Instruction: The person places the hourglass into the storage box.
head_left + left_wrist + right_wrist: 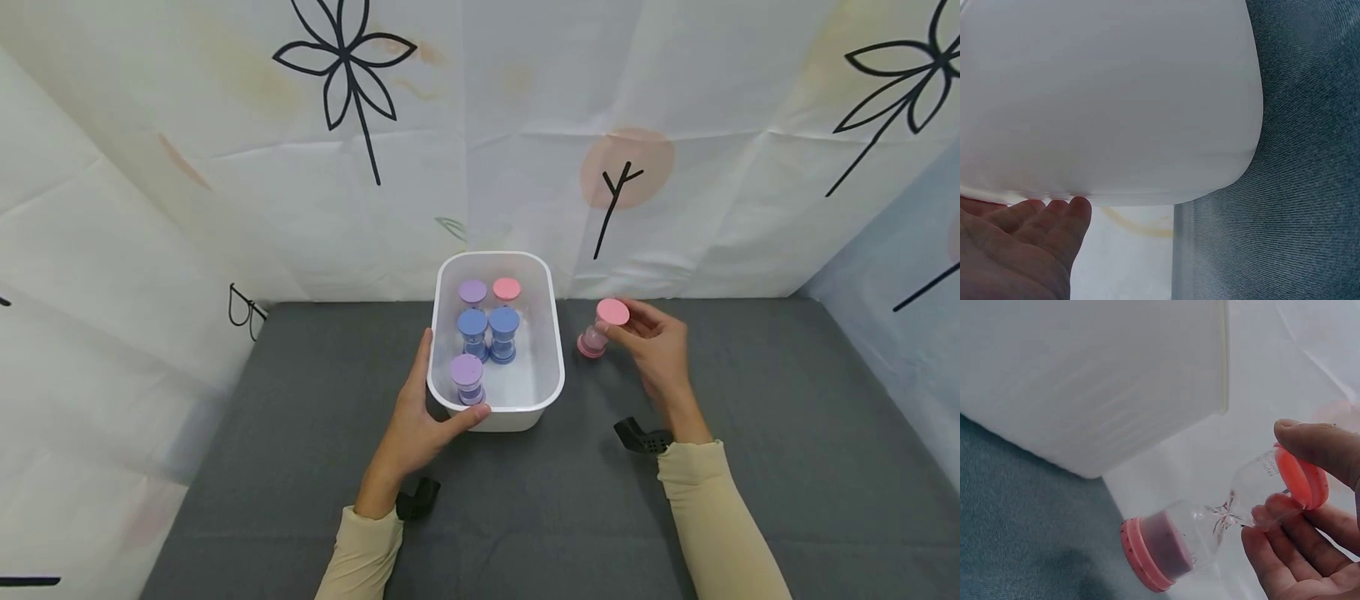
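Observation:
My right hand pinches a pink-capped hourglass by its top cap, just right of the white bin. In the right wrist view the hourglass tilts, its clear bulbs showing and pinkish sand in the lower one. My left hand lies against the bin's left side with fairly straight fingers, the thumb along the front rim. In the left wrist view its fingertips touch the bin wall. Inside the bin stand two blue hourglasses, two purple ones, the nearer at the front, and a pink one.
A dark grey cloth covers the table. Behind it hangs a white curtain with plant drawings, close behind the bin. More of this fabric closes off the left and right sides. Black wrist cameras sit on both wrists.

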Motion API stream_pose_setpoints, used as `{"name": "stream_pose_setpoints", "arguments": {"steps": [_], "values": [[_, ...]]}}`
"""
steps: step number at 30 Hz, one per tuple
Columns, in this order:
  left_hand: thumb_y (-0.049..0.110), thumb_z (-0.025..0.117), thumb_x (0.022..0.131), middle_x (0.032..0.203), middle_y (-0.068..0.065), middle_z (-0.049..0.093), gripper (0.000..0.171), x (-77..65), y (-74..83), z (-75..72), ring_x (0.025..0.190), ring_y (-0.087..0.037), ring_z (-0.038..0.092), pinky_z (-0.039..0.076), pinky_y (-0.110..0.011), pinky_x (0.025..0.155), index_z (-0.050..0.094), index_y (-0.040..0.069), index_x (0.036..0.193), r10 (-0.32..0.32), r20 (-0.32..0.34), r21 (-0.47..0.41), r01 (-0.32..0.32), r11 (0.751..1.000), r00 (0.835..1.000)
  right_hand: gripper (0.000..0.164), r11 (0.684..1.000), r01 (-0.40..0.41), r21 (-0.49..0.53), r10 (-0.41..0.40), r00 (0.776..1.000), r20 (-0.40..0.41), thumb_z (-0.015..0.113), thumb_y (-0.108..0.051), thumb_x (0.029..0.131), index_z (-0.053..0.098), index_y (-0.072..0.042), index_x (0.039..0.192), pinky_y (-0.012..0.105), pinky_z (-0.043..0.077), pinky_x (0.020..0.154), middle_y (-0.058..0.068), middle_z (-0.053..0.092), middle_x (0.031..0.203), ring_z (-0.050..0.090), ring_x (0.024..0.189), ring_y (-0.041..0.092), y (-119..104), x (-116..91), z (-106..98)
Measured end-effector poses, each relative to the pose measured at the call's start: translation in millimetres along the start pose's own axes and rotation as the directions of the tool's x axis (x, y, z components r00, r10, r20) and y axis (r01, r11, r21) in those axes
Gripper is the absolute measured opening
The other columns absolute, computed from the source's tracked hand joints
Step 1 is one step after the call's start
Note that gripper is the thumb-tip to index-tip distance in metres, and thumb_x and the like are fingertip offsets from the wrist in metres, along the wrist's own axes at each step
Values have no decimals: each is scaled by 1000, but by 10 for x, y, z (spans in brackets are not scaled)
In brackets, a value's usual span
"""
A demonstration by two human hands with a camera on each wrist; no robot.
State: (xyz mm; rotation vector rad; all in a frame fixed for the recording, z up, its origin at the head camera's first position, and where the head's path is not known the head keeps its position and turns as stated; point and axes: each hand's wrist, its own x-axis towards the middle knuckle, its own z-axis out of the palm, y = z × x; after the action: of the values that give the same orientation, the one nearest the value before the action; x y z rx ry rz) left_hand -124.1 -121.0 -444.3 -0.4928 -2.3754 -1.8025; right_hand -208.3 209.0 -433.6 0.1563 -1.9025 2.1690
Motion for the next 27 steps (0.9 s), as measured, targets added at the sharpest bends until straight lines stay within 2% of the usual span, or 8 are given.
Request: {"name": "stream_pose_setpoints", "arguments": {"steps": [3,7,10,15,21,27], "values": [[24,88,81,167,-5,21,118,-2,1,4,148,-30,30,19,-63,117,5,29,164,-3,-2,-2,3,1000,1000,48,1000,7,3,-8,1000,24,79,15,79,66,10,125,23,55,87,5,73,109,71,99,15,-78,-56,6],[25,88,81,167,-3,20,118,-4,-1,5,149,-28,29,19,-63,117,4,32,164,-7,-5,4,7,1000,1000,49,998,25,53,-28,999,44,76,19,79,63,15,126,26,55,88,9,73,109,71,99,18,-203,-107,25],[25,88,80,167,-2,19,118,-4,0,2,149,-28,28,19,-62,117,4,32,164,-3,1,5,3,1000,1000,49,996,38,86,-43,998,48,75,22,78,61,18,124,27,56,87,11,74,107,72,97,20,-301,-143,40],[22,88,80,167,-3,20,119,-1,11,-10,149,-28,28,18,-61,118,4,29,164,5,-5,-6,-5,1000,1000,47,994,45,100,-54,995,87,75,23,77,64,16,122,28,56,87,13,74,107,72,96,21,-445,-201,68],[21,88,79,167,-3,20,119,1,17,-13,149,-26,28,18,-60,118,5,26,165,2,-9,5,-2,1000,1000,50,991,89,100,-104,982,160,73,26,76,60,21,124,28,56,86,16,72,110,70,96,22,-617,-282,119],[22,88,80,167,-2,19,119,-4,18,5,150,-25,26,17,-61,118,5,31,164,-14,-6,3,14,1000,1000,50,984,130,122,-152,971,186,70,29,75,60,21,123,28,57,82,18,71,111,69,94,23,-751,-364,152]]}}
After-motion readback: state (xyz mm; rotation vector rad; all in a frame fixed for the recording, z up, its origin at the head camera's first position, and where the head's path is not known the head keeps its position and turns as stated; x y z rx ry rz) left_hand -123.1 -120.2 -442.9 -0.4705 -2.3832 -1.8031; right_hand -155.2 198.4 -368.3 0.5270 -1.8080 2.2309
